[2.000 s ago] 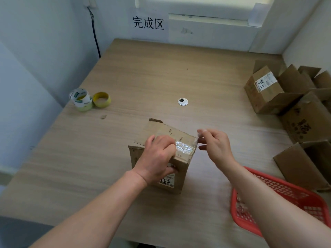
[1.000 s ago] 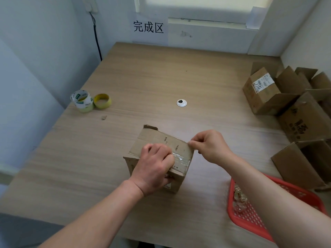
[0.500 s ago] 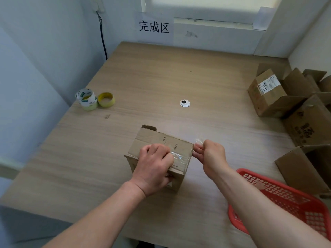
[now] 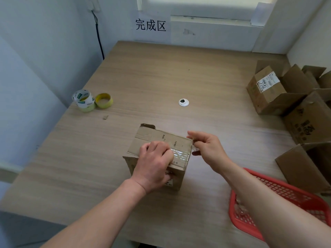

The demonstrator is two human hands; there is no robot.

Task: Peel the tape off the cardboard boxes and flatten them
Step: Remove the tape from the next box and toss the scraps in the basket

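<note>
A small cardboard box point(image 4: 162, 140) stands near the table's front middle, sealed across its top with clear tape point(image 4: 180, 154). My left hand point(image 4: 154, 165) lies over the box's near top edge, fingers curled down on it, thumb against the front face. My right hand point(image 4: 207, 149) is at the box's right top corner, thumb and forefinger pinching the tape's end there.
Several opened cardboard boxes point(image 4: 268, 92) crowd the table's right side. A red plastic basket point(image 4: 290, 194) with scraps of tape sits at the front right. Three tape rolls point(image 4: 89, 100) lie at the left edge. A white cable grommet point(image 4: 183, 102) marks the table's point(image 4: 161, 72) middle.
My right hand moved in to the box's right top corner and worked at the tape end, shifting slightly from frame to frame. My left hand stayed on the box, which turned a little.
</note>
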